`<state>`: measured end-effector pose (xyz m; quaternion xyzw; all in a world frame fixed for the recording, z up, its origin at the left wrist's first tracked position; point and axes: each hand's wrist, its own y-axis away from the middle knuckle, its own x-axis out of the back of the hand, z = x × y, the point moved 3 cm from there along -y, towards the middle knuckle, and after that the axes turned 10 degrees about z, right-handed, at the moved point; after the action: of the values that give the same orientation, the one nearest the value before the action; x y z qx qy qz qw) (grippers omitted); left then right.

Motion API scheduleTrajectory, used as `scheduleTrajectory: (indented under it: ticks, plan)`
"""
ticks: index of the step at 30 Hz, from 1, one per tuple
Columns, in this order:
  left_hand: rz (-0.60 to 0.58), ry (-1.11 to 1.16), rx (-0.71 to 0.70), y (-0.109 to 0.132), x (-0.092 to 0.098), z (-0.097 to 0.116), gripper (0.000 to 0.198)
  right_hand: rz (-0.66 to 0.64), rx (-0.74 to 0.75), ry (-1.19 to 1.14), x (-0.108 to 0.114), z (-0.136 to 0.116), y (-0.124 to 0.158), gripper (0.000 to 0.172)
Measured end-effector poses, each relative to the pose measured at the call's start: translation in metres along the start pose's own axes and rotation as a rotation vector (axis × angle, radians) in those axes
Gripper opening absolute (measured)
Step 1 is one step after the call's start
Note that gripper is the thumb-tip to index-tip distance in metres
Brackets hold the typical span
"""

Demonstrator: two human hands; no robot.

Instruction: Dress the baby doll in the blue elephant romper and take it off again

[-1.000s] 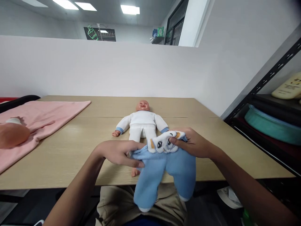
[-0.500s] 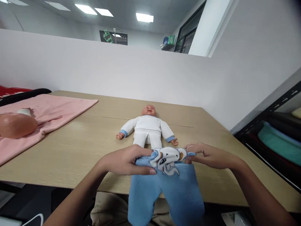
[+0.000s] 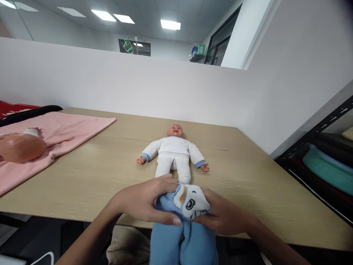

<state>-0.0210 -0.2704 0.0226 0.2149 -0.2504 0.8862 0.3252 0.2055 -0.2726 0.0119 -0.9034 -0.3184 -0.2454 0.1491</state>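
Blue trousers [image 3: 165, 243] are located at the near edge of the tabletop [image 3: 104, 162], right of that edge's midpoint. The waistband is raised, and both legs hang down past the edge. Contact between the waistband and the tabletop cannot be determined.

The left hand [image 3: 150, 202] holds the left end of the waistband. It is partly spread: the thumb lies across the front and the fingers curl over the rear. The right hand [image 3: 224, 215] is curled more tightly around the opposite end, with its fingers mostly hidden behind the fabric. Between the hands, a white appliqué [image 3: 193, 202] with an embroidered eye is folded and faces up.

A white-clad doll [image 3: 173, 145] lies on its back beyond the hands, head toward the far edge, arms spread. Its feet are concealed by the hands and trousers.

A pink cloth [image 3: 79, 127] covers the left part of the tabletop. A second doll [image 3: 23, 147] rests on it, cut off by the frame. Beyond the right edge, a black rack [image 3: 328, 121] carries a turquoise basin [image 3: 327, 169].
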Motion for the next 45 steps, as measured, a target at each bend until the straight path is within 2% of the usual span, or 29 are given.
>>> scheduleTrajectory:
  ticks: [3, 5, 7, 10, 12, 15, 17, 19, 21, 23, 25, 27, 29, 30, 34, 37, 41, 43, 45]
  plan:
    - [0.026, 0.124, 0.173, 0.018, -0.009, -0.012, 0.076, 0.130, -0.055, 0.002, -0.001, -0.001, 0.004, 0.034]
    - [0.053, 0.177, 0.259, 0.027, -0.017, -0.019, 0.071, 0.153, -0.070, -0.046, -0.001, -0.001, 0.001, 0.034]
    - [0.084, 0.234, 0.292, 0.031, -0.023, -0.026, 0.060, 0.095, -0.071, -0.077, -0.001, 0.001, -0.003, 0.035]
    - [0.134, 0.335, 0.328, 0.034, -0.029, -0.034, 0.046, -0.118, -0.088, -0.100, -0.002, 0.008, -0.007, 0.048]
    - [0.119, 0.384, 0.316, 0.034, -0.031, -0.035, 0.038, -0.246, -0.095, -0.147, -0.004, 0.012, -0.006, 0.065]
    - [-0.005, 0.457, 0.208, 0.032, -0.033, -0.028, 0.042, -0.276, -0.071, -0.237, -0.008, 0.013, -0.001, 0.076]
    - [-0.080, 0.500, 0.134, 0.032, -0.034, -0.024, 0.045, -0.232, -0.040, -0.271, -0.010, 0.012, 0.005, 0.068]
    - [-0.100, 0.528, 0.108, 0.034, -0.034, -0.023, 0.041, -0.185, -0.016, -0.268, -0.012, 0.012, 0.011, 0.049]
    - [-0.034, 0.588, 0.169, 0.039, -0.035, -0.027, 0.042, -0.160, -0.020, -0.249, -0.014, 0.015, 0.016, 0.038]
    - [0.127, 0.673, 0.303, 0.044, -0.037, -0.034, 0.054, -0.163, -0.049, -0.259, -0.015, 0.020, 0.016, 0.044]
    - [0.294, 0.744, 0.442, 0.048, -0.040, -0.040, 0.063, -0.208, -0.052, -0.306, -0.015, 0.024, 0.012, 0.063]
    - [0.361, 0.779, 0.535, 0.050, -0.045, -0.044, 0.067, -0.252, -0.032, -0.333, -0.015, 0.024, 0.005, 0.093]
    - [0.340, 0.771, 0.592, 0.049, -0.048, -0.046, 0.064, -0.257, -0.028, -0.327, -0.013, 0.024, -0.002, 0.114]
    - [0.307, 0.741, 0.600, 0.049, -0.049, -0.046, 0.062, -0.244, -0.036, -0.326, -0.013, 0.024, -0.004, 0.117]
    - [0.076, 0.587, 0.472, 0.050, -0.048, -0.040, 0.057, -0.305, -0.055, -0.403, -0.019, 0.025, -0.001, 0.114]
    - [-0.061, 0.611, 0.430, 0.052, -0.051, -0.033, 0.053, -0.314, -0.090, -0.471, -0.027, 0.026, 0.007, 0.106]
    - [-0.040, 0.589, 0.449, 0.055, -0.051, -0.028, 0.053, -0.186, -0.172, -0.566, -0.032, 0.030, 0.014, 0.089]
    - [-0.014, 0.615, 0.452, 0.057, -0.050, -0.027, 0.042, -0.176, -0.192, -0.618, -0.036, 0.032, 0.017, 0.084]
    - [0.025, 0.713, 0.412, 0.060, -0.050, -0.026, 0.041, -0.172, -0.231, -0.648, -0.039, 0.036, 0.020, 0.081]
